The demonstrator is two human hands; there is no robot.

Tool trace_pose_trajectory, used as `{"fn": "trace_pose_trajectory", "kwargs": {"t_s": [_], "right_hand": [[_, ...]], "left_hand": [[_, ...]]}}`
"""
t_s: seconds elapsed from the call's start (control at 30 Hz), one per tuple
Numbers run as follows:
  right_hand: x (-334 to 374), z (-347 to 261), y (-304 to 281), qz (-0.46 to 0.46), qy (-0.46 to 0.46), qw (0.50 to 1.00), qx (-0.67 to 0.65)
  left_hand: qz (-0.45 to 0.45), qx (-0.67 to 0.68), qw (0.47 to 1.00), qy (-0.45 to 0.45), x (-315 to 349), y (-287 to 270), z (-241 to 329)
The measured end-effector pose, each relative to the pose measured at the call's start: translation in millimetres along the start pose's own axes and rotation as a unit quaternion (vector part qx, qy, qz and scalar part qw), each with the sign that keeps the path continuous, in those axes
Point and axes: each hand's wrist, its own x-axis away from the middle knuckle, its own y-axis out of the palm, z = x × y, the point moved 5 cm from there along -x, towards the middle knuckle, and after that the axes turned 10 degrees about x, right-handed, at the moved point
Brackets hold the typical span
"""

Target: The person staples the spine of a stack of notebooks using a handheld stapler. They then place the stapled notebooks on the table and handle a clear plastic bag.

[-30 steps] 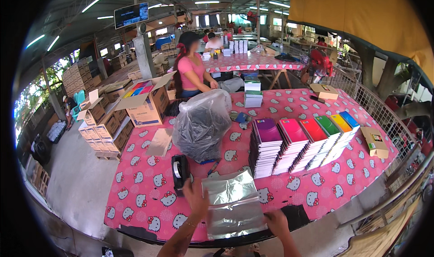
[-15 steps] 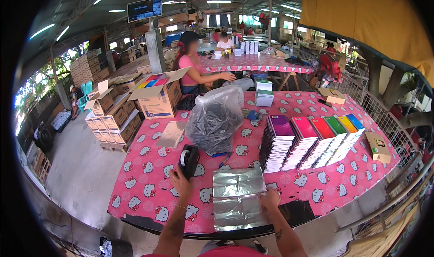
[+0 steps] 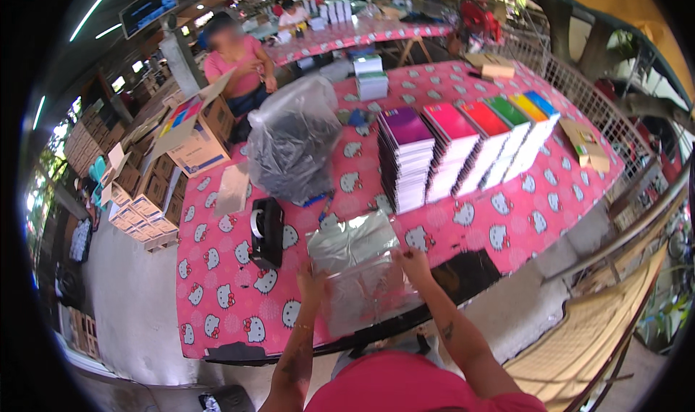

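Note:
A clear plastic bag (image 3: pixel 369 300) spreads over the near edge of the table, above a stack of shiny clear plastic bags (image 3: pixel 351 242). My left hand (image 3: pixel 311 280) grips its left edge, and the fingers of my right hand (image 3: pixel 413 264) pinch its upper right corner. Just beyond my left hand stands a black tape dispenser (image 3: pixel 267 234) with a roll of tape. Past the bags rise tall stacks of spiral notebooks (image 3: pixel 407 162) with purple, pink, red, green, yellow and blue covers.
A large plastic sack (image 3: pixel 293 144) with dark contents sits left of centre, near a flat cardboard piece (image 3: pixel 232 190). An open carton (image 3: pixel 195 140) stands at the table's left edge. Beyond it is a co-worker (image 3: pixel 235 64). Flattened cardboard (image 3: pixel 583 144) lies at the right.
My left hand has left the tape dispenser and come to the plastic bag. My right hand has lifted the bag's edge. The co-worker's arm has drawn back, and my view has tilted down and turned.

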Motion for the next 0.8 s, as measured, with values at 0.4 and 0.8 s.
{"fn": "trace_pose_trajectory", "kwargs": {"t_s": [0.4, 0.8], "right_hand": [[-2, -16, 3, -0.038, -0.058, 0.998, -0.002], [10, -14, 1, -0.115, 0.037, 0.991, -0.050]], "left_hand": [[-0.109, -0.280, 0.898, 0.322, 47, 93, 134], [-0.227, -0.176, 0.935, 0.209, 61, 152, 120]]}}
